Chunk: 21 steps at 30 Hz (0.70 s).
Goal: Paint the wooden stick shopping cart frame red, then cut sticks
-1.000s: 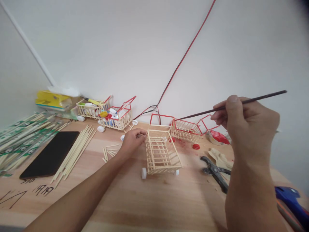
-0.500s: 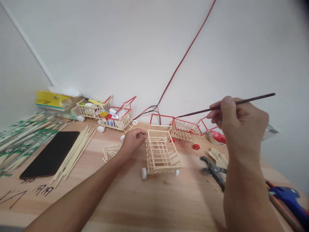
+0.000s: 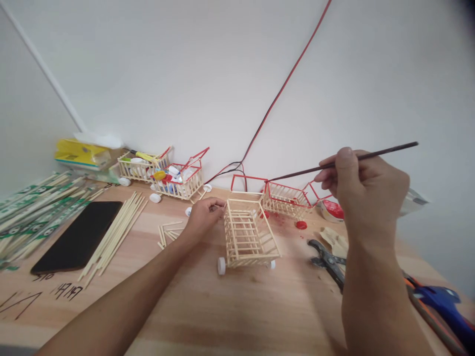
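Observation:
A miniature shopping cart [image 3: 245,259] of pale wooden sticks, on white wheels, stands on the table before me. Its raised handle frame [image 3: 252,178] is red along the top. My left hand [image 3: 208,217] pinches the cart at its far left corner. Between the thumb and fingers of my right hand [image 3: 365,185] is a thin dark paintbrush [image 3: 297,173], its tip at the right corner of the red handle. Just behind is a second stick cart [image 3: 285,200] with a red rim and red wheels. A dish of red paint [image 3: 333,210] lies beside it.
Two filled stick carts [image 3: 178,185] stand at the back left. Bundled sticks [image 3: 48,212], a black phone [image 3: 77,237] and loose sticks [image 3: 113,237] lie left. Pliers [image 3: 328,264] and a blue-handled tool [image 3: 438,296] lie right. A red-black cable [image 3: 285,84] runs down the wall.
My right hand has shifted slightly left with the paintbrush, whose tip has slid a little left at the handle's corner. My left hand and the cart stay put.

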Motion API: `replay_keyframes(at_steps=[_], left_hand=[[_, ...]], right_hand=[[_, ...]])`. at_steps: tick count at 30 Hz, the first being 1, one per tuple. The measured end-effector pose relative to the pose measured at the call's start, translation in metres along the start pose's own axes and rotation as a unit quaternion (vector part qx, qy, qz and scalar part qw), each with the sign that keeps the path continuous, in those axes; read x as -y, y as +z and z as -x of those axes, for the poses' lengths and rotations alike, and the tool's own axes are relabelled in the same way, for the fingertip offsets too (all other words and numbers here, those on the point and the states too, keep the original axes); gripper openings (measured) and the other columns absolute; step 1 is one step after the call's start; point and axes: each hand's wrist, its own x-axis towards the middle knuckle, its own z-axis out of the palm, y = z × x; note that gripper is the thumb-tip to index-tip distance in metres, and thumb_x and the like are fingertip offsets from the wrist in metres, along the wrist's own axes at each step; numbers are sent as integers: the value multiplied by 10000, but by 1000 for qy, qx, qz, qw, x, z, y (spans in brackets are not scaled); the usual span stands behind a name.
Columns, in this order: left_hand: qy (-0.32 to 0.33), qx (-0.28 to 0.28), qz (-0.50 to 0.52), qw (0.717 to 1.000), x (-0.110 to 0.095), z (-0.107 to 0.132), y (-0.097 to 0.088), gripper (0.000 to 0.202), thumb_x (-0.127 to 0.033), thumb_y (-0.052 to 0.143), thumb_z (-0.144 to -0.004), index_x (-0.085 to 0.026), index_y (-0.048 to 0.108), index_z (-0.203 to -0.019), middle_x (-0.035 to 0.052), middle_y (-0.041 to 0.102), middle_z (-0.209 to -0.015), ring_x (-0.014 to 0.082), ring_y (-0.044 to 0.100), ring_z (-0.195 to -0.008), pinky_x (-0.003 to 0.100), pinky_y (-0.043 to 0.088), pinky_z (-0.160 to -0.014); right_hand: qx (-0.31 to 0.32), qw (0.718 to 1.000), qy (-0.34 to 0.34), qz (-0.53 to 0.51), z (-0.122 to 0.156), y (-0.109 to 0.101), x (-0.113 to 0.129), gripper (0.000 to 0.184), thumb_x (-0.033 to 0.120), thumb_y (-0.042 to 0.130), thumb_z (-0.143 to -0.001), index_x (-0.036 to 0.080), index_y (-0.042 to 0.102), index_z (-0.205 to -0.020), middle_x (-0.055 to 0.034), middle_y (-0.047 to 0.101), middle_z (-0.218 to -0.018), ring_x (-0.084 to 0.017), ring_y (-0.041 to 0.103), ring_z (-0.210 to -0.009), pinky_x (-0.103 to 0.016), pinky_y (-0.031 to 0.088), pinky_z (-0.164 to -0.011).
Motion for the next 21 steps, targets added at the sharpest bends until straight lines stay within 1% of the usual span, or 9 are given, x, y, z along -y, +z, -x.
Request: replay_keyframes(at_steps=[3, 7, 11, 14, 18, 21], left_hand=[[-2, 0, 2, 1000, -1, 0, 0, 225, -169, 550, -678, -172, 737, -804, 18, 727, -762, 137, 615, -652, 217, 476, -595], [-6, 1, -2, 1000, 0, 0, 0, 219, -186, 554, -689, -164, 736, -809, 20, 723, -763, 138, 616, -648, 226, 478, -606], [-6, 0, -7, 1000, 0, 0, 0, 227, -183, 549, -688, -166, 736, -815, 20, 723, -764, 142, 620, -661, 231, 482, -620], [-4, -1, -7, 1000, -2, 0, 0, 228, -174, 548, -678, -170, 737, -804, 24, 731, -784, 147, 630, -689, 228, 480, -621], [1, 1, 0, 1000, -1, 0, 0, 241, -160, 538, -669, -169, 738, -802, 26, 739, -806, 148, 636, -700, 220, 479, -608], [5, 1, 0, 1000, 0, 0, 0, 248, -158, 533, -674, -175, 739, -811, 19, 741, -806, 142, 632, -686, 217, 479, -605]], right_hand=[[-8, 1000, 4, -2, 0, 0, 1, 354, 428, 520, -923, 165, 710, -779, -12, 636, -592, -93, 551, -477, -233, 449, -479], [-26, 999, 19, -9, 0, -3, 6, 348, 416, 539, -912, 159, 703, -742, -11, 621, -585, -97, 556, -482, -246, 471, -498], [2, 1000, 3, 2, 0, -2, 4, 350, 419, 534, -918, 161, 707, -757, -12, 635, -593, -89, 546, -481, -228, 452, -476], [2, 1000, -5, 6, 0, -2, 2, 352, 423, 527, -921, 162, 707, -770, -14, 643, -600, -90, 555, -485, -225, 457, -479], [-21, 1000, 14, 10, 0, -4, 5, 358, 424, 532, -911, 164, 705, -736, -16, 637, -598, -99, 569, -489, -234, 482, -491], [-20, 999, 25, 21, 0, -3, 6, 364, 422, 532, -905, 166, 703, -711, -17, 635, -592, -100, 573, -494, -230, 483, -491]])
